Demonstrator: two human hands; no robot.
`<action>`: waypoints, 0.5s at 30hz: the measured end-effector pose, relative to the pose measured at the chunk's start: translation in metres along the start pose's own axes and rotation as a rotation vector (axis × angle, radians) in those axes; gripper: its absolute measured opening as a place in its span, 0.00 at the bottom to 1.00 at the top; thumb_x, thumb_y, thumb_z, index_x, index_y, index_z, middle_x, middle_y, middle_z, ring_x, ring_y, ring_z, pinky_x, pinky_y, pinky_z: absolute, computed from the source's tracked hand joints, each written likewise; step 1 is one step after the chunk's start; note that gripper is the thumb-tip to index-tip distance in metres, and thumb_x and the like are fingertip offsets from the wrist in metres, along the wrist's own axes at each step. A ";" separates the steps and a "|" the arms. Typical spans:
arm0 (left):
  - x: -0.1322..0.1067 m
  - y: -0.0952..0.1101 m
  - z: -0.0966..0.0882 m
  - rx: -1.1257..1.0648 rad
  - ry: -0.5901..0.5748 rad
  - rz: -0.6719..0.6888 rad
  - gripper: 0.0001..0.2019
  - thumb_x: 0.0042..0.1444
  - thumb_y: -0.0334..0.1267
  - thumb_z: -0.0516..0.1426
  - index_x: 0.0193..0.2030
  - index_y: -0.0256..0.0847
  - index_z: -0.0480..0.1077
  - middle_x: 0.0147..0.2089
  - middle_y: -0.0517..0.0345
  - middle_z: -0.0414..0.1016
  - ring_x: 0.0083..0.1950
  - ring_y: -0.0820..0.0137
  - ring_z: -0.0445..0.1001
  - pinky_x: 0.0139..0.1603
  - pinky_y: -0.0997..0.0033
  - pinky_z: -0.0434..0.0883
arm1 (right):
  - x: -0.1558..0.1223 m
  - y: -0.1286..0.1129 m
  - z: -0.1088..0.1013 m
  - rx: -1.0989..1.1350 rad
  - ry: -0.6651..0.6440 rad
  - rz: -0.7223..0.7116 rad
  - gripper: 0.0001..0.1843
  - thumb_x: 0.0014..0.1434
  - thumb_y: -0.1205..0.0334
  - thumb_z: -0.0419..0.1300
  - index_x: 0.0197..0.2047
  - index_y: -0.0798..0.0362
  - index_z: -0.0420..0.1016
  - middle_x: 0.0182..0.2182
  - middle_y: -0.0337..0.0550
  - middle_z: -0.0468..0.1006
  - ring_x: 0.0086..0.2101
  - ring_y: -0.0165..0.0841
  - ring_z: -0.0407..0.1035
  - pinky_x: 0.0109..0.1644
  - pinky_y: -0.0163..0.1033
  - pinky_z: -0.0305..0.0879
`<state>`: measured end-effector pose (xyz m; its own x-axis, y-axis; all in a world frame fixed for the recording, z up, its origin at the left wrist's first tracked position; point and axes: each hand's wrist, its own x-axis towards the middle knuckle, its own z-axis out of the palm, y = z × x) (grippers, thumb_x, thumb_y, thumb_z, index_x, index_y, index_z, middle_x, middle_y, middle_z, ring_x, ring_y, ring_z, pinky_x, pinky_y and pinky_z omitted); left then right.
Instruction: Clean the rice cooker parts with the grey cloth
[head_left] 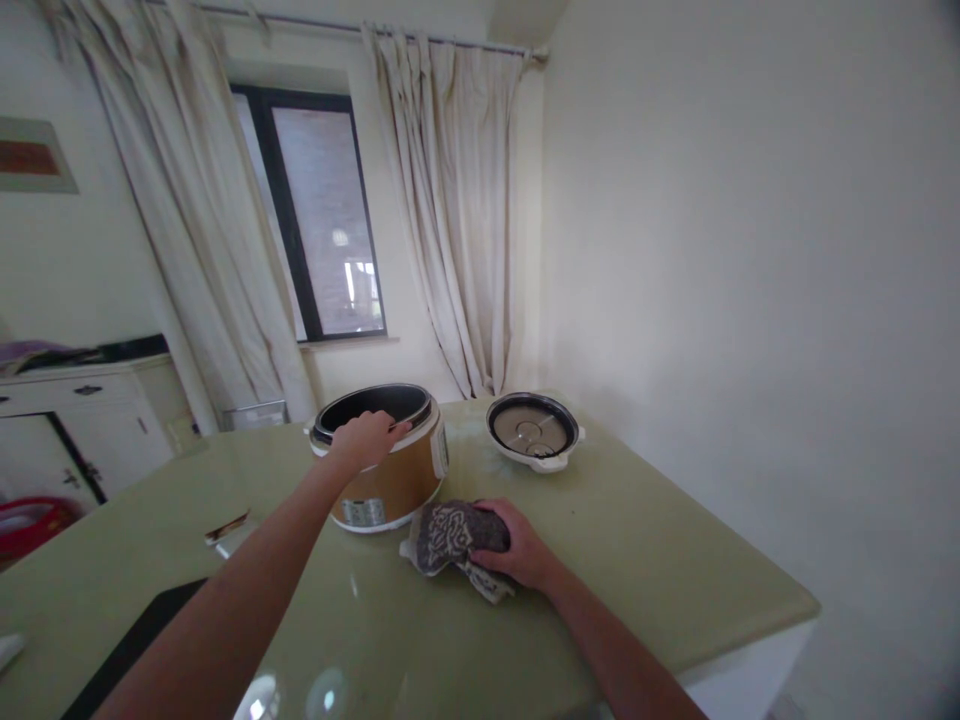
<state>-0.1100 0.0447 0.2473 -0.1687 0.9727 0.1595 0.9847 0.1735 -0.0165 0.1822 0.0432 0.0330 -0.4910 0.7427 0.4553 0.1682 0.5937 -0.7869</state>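
1. The rice cooker [382, 465] stands open near the middle of the green worktop [637, 560], its dark inner pot showing.
2. The left hand [365, 438] rests on the cooker's near rim, fingers curled over the edge; it looks like a steadying hold, best kept firm so the body does not slide.
3. The right hand [517, 545] is closed on a patterned cloth [450, 535] lying on the worktop just beside the cooker's base.
4. Bunching the cloth tightly would give a cleaner wiping edge, I judge.
5. The detached lid [534, 430] lies upside down farther right, well apart from both hands.
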 end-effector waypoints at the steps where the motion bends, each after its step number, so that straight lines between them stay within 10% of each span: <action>1: 0.001 -0.001 -0.001 -0.009 0.010 -0.003 0.33 0.67 0.63 0.44 0.50 0.41 0.81 0.53 0.35 0.82 0.56 0.43 0.80 0.52 0.49 0.74 | 0.000 0.001 0.000 0.002 -0.002 0.002 0.39 0.51 0.46 0.76 0.63 0.49 0.73 0.57 0.51 0.77 0.57 0.49 0.71 0.66 0.57 0.64; 9: 0.009 -0.008 -0.006 -0.030 0.036 0.047 0.27 0.68 0.59 0.46 0.46 0.45 0.82 0.50 0.39 0.83 0.53 0.46 0.81 0.49 0.54 0.73 | 0.001 0.000 -0.001 0.023 -0.006 0.025 0.39 0.50 0.46 0.76 0.63 0.47 0.73 0.58 0.50 0.76 0.57 0.49 0.71 0.66 0.57 0.64; 15: 0.008 -0.005 -0.014 0.032 0.268 0.041 0.28 0.71 0.55 0.42 0.46 0.42 0.80 0.48 0.38 0.83 0.51 0.45 0.81 0.46 0.55 0.72 | 0.000 -0.004 -0.002 0.019 -0.004 0.017 0.39 0.50 0.47 0.76 0.63 0.47 0.74 0.57 0.49 0.77 0.56 0.48 0.71 0.65 0.56 0.65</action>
<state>-0.1156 0.0498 0.2628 -0.1065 0.9044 0.4132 0.9879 0.1434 -0.0594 0.1831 0.0418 0.0368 -0.4918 0.7511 0.4404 0.1605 0.5753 -0.8020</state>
